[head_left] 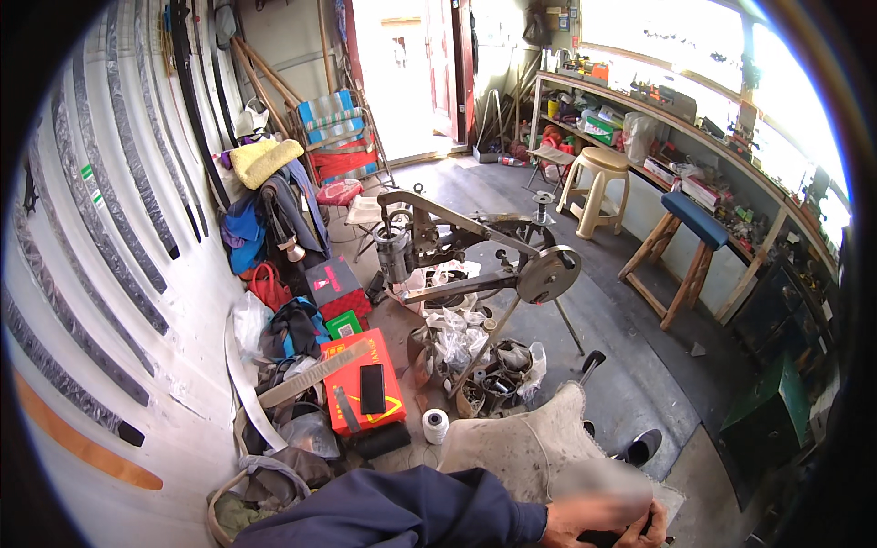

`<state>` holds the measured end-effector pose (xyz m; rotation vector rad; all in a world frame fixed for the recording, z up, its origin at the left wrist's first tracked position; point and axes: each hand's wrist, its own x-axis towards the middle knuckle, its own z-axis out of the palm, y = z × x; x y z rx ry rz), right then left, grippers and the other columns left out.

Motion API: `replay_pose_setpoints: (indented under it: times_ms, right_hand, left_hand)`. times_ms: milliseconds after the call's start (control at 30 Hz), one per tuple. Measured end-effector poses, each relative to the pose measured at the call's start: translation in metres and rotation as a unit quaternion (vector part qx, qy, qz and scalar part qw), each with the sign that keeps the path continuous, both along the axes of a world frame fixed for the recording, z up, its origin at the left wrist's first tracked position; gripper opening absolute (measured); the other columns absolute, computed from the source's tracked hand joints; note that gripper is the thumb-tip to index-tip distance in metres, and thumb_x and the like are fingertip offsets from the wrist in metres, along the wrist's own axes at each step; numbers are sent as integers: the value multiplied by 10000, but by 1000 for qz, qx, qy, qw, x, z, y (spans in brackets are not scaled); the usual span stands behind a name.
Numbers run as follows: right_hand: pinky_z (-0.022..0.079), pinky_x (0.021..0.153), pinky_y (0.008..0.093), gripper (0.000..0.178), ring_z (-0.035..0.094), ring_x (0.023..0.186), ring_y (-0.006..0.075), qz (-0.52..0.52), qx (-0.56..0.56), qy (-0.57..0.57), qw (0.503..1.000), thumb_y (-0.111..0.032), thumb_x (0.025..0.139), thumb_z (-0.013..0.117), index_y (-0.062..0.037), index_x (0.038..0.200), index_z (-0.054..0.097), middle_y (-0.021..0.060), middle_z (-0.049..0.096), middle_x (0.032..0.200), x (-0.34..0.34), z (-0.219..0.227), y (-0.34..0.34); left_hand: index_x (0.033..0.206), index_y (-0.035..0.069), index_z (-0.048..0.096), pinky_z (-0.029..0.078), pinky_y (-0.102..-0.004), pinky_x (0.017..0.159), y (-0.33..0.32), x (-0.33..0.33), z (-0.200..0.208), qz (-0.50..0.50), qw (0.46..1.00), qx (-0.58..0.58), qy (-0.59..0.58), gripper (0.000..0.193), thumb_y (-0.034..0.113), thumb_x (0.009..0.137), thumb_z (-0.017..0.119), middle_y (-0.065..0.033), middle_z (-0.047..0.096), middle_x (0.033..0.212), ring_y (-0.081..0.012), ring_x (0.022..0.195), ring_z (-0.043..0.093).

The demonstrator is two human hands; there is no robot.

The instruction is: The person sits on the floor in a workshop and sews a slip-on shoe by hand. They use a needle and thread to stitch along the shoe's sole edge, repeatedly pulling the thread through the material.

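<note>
My left arm, in a dark blue sleeve, crosses the lower edge toward the right. My left hand (574, 527) rests low on a pale, worn sheet of leather (525, 445) that lies over my lap, and its fingers curl around a small dark object (610, 539) at the frame's bottom. A few fingers of my right hand (654, 530) touch the same object from the right; the rest of that hand is cut off. The area just above the hands is blurred. A white thread spool (436, 426) stands on the floor to the left of the leather.
A black hand-crank stitching machine (475, 251) on a stand is in front of me, with bags and tins at its foot. A red box (364, 395) carries a dark phone. Clothes and bags are heaped at the left wall. Two stools (598, 187) and cluttered shelves stand on the right.
</note>
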<state>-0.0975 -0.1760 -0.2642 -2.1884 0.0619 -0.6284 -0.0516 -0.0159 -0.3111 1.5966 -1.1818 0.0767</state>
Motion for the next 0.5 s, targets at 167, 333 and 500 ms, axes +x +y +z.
replay_pose_setpoints:
  times_ms: [167, 333, 500]
  right_hand:
    - [562, 809, 413, 238, 711, 863, 337, 3, -6, -7, 1000, -176, 1005, 635, 25, 1066, 748, 195, 763, 983, 0, 0, 0]
    - [562, 794, 414, 226, 709, 851, 339, 7, -5, -19, 1000, -167, 999, 638, 19, 1064, 750, 198, 758, 970, 1, 1, 1]
    - [562, 780, 411, 211, 708, 841, 338, 5, -3, -19, 1000, -153, 993, 638, 15, 1055, 749, 203, 754, 962, 1, 3, 2]
  left_hand:
    - [1262, 94, 673, 416, -554, 1135, 0, 1, 0, -1, 1000, 8, 2, 521, 283, 789, 785, -219, 534, 1491, -461, 1406, 449]
    - [1262, 92, 673, 410, -555, 1141, 2, 0, 1, -3, 1000, 20, 4, 519, 282, 791, 783, -219, 533, 1492, -465, 1407, 445]
    - [1254, 88, 675, 407, -554, 1143, 5, -1, 3, -4, 1000, 15, 3, 510, 276, 791, 779, -219, 539, 1483, -467, 1400, 450]
